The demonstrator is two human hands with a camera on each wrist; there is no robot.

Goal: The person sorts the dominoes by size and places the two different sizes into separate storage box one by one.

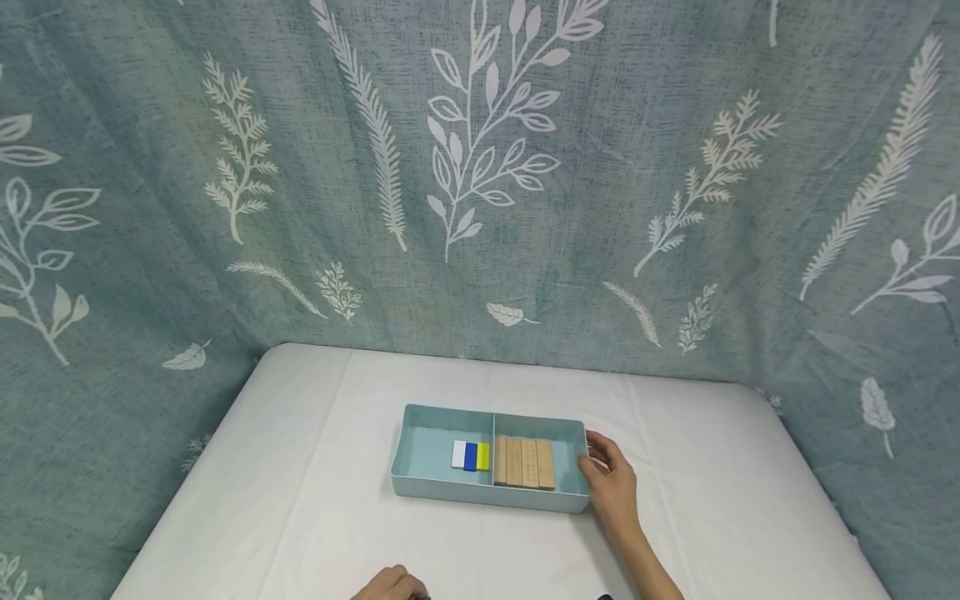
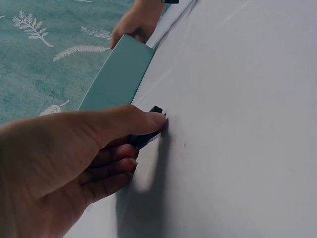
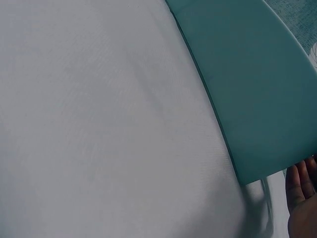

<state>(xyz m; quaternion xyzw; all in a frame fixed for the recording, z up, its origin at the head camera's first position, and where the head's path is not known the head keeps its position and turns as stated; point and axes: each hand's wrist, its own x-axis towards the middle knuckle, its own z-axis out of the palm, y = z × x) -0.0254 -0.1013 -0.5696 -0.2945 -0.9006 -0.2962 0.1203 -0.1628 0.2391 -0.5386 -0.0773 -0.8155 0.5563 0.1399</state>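
A pale blue-green two-compartment box [image 1: 491,495] lies on the white-covered table. Its left compartment contains a white block [image 1: 458,454], a blue block [image 1: 470,457] and a yellow block [image 1: 483,457], side by side against the divider. Several wooden blocks [image 1: 529,462] stand in a row in the right compartment. My right hand [image 1: 613,487] grips the box's right end, thumb at the rim. Near the bottom of the head view is my left hand [image 1: 390,585]; in the left wrist view it pinches a small dark block-like piece [image 2: 148,134], partly hidden by thumb and fingers, just over the cloth.
The white tablecloth [image 1: 315,467] spreads around the box. Behind and beside the table hangs a green curtain [image 1: 315,208] with white leaf patterns. A small black object [image 1: 605,597] shows at the bottom edge, by the right forearm.
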